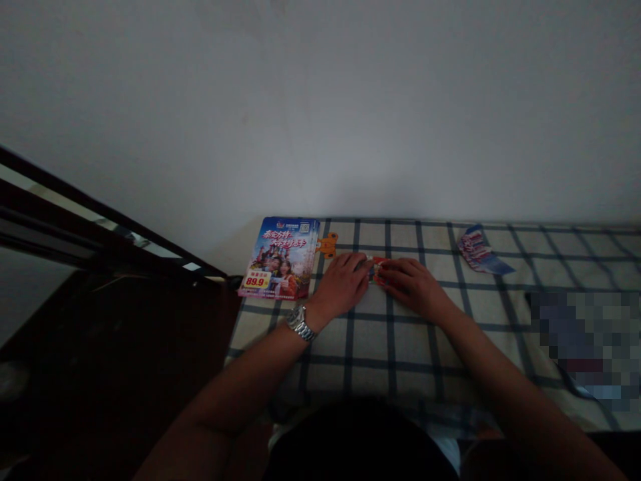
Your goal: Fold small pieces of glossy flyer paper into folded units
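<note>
A small folded flyer point(375, 266), mostly red where it shows, lies flat on the checked cloth between my two hands. My left hand point(344, 279), with a metal watch at the wrist, presses its closed fingers on the flyer's left side. From the right, my right hand point(410, 282) holds the other side with its fingers together. Both hands cover much of the paper. Just left of my left hand is a stack of colourful flyers point(280, 257), printed with a castle scene and "89.9".
Pleated flyer pieces point(481, 252) lie fanned out to the right on the checked cloth point(390, 364). A pixelated dark object point(585, 341) is at the far right. White wall point(350, 120) rises behind; a dark wooden frame point(100, 214) runs along the left.
</note>
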A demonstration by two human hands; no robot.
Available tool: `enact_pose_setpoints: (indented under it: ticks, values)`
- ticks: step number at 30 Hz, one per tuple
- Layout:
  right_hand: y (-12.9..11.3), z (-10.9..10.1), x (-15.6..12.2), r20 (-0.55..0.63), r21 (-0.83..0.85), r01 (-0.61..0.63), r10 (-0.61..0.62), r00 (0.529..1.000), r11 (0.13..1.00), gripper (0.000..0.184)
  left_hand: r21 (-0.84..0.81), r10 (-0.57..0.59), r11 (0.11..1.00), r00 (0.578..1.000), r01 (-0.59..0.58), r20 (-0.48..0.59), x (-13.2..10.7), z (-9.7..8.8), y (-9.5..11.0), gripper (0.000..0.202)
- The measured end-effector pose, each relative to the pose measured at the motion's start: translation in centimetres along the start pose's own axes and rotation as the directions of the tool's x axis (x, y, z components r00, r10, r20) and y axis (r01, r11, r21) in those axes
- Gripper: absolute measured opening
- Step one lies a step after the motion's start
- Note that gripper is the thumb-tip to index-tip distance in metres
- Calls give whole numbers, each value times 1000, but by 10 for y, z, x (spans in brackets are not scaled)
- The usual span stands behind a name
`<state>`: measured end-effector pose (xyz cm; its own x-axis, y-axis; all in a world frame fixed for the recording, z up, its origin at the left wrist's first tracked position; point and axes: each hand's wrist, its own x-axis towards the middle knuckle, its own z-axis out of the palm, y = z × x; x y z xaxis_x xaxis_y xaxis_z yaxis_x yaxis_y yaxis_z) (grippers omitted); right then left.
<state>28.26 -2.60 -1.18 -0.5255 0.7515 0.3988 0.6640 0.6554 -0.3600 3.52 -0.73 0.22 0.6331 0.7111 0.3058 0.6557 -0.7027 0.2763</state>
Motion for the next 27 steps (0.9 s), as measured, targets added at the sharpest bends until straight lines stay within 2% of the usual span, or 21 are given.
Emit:
enact_pose_setpoints:
  ticks: [6,12,27]
  values:
    - [3,-2,1,-8,44,14,-14,1000,999,21,-122,126,985,991,-121,37,-2,-1,-9,41]
    - [5,0,-1,-15,46,17,-16,1000,999,21,-115,109,988,992,-101,67,-4,-1,-8,47]
    - [6,-1,-4,-22,56,39,-37,999,998,25,-86,99,992,993,-94,64,-4,-4,-5,39]
